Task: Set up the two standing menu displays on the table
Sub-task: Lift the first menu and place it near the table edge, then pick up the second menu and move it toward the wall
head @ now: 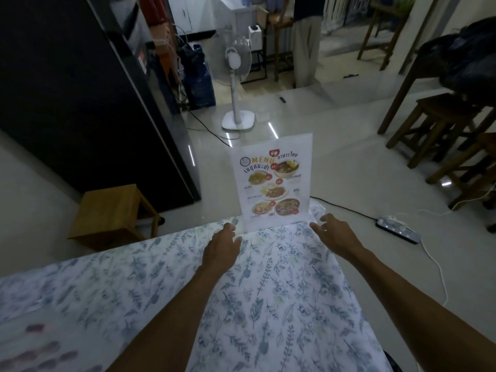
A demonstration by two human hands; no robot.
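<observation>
One menu display (272, 181), a clear upright stand with a white sheet showing food photos and the word MENU, stands at the far corner of the table (161, 277), which is covered by a white cloth with blue leaf print. My left hand (221, 247) rests low on the cloth just left of the stand's base, fingers apart, holding nothing. My right hand (334, 233) hovers just right of the base, fingers spread, also holding nothing. Neither hand touches the stand. A second menu display is not in view.
A wooden stool (112, 213) stands beyond the table's left edge beside a tall black cabinet (80, 103). A white pedestal fan (237, 84) stands on the floor behind. A power strip (397, 229) and cables lie at right, near wooden stools (440, 122). A person stands far back.
</observation>
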